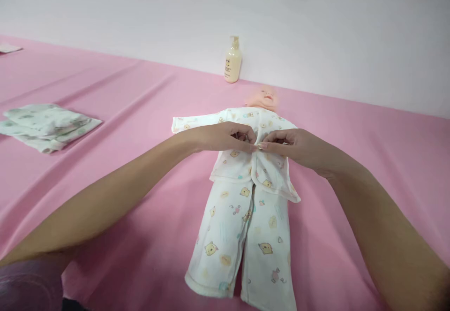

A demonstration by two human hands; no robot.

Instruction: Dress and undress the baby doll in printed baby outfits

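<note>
A creased pink sheet is running back to a pale wall, where a bottle is standing. On the sheet a doll is lying, wearing a shirt; the left hand and right hand are meeting, pinching the shirt's front edges.

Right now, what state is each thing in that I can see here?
Left hand: fingers pinched at the top's front.
Right hand: pinched there too, fingertips beside the left's.
Top: on the doll; whether fastened, hidden.
Doll: lying face up.
Trousers: laid out, legs side by side.
Bottle: upright, pump on.
Cloth: folded, lying flat.
Sheet: spread, creased.
</note>
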